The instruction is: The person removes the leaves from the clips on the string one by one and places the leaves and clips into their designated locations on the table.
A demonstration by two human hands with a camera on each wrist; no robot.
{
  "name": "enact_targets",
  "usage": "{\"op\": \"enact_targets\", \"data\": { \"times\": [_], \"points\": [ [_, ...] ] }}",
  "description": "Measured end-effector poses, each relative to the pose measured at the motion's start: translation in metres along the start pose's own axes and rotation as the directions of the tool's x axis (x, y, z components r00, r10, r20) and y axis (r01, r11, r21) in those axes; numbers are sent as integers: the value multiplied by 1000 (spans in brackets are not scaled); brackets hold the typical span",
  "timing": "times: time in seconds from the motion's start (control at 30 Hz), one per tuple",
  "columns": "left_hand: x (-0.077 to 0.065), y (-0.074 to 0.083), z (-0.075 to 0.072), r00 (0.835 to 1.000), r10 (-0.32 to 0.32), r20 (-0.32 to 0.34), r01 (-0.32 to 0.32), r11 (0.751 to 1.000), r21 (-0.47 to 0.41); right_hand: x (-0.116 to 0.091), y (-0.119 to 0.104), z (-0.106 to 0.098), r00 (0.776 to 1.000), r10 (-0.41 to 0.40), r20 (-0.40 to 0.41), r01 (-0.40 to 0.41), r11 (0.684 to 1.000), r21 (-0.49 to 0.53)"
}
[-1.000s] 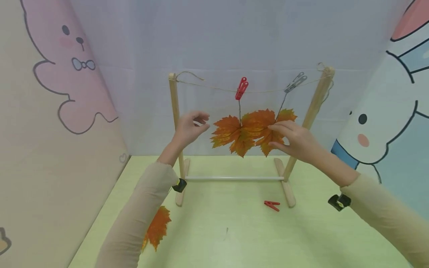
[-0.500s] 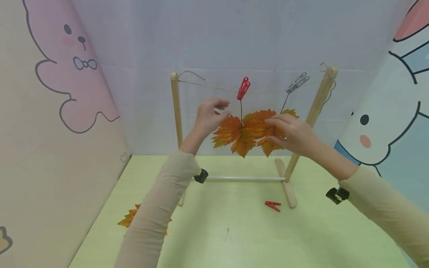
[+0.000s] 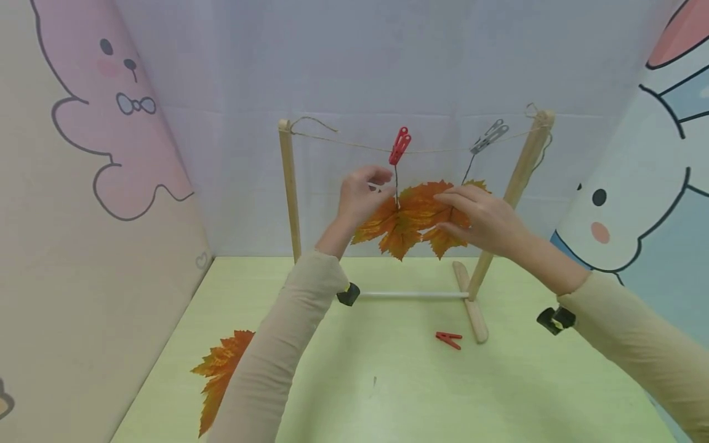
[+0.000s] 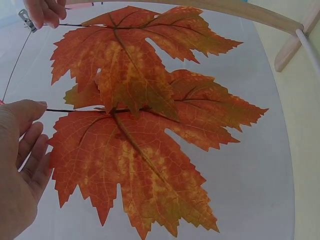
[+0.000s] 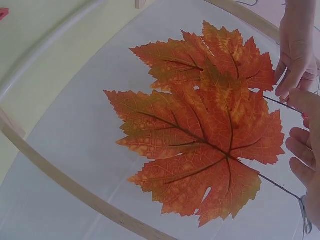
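Two orange maple leaves hang by dark stems from a twine line. A red clothespin holds the left leaf, and a grey clothespin the right leaf. The leaves overlap where they meet. My left hand is beside the left leaf's stem, its thumb tip right at the stem in the left wrist view and its fingers loosely bent. My right hand reaches over the right leaf, thumb and fingers apart, partly covering it.
The line runs between two wooden posts, the left post and the right post, joined below by a white rod. A red clothespin lies on the table. Another maple leaf lies at left, partly under my left sleeve.
My left hand has moved right, from near the left post to the left leaf's stem. My right hand has shifted slightly left over the right leaf. The hanging leaves stay in place.
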State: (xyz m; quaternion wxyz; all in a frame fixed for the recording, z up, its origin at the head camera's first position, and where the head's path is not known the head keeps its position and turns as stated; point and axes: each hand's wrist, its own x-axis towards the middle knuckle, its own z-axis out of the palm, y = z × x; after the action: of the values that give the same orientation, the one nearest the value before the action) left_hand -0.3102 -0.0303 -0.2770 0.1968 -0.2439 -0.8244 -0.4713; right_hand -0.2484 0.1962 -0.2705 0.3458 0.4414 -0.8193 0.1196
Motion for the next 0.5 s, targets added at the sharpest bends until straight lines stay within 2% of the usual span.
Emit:
{"op": "enact_targets", "data": {
  "times": [0.33,0.5],
  "points": [
    [3,-4,10,1000,-28,-14,28,1000,-2,4,3,1,1000,1,7,-1,1000,18],
    [3,-5,14,999,-31,-14,31,1000,-6,13,4,-3,1000,10,-2,-10,1000,-14]
  ]
}}
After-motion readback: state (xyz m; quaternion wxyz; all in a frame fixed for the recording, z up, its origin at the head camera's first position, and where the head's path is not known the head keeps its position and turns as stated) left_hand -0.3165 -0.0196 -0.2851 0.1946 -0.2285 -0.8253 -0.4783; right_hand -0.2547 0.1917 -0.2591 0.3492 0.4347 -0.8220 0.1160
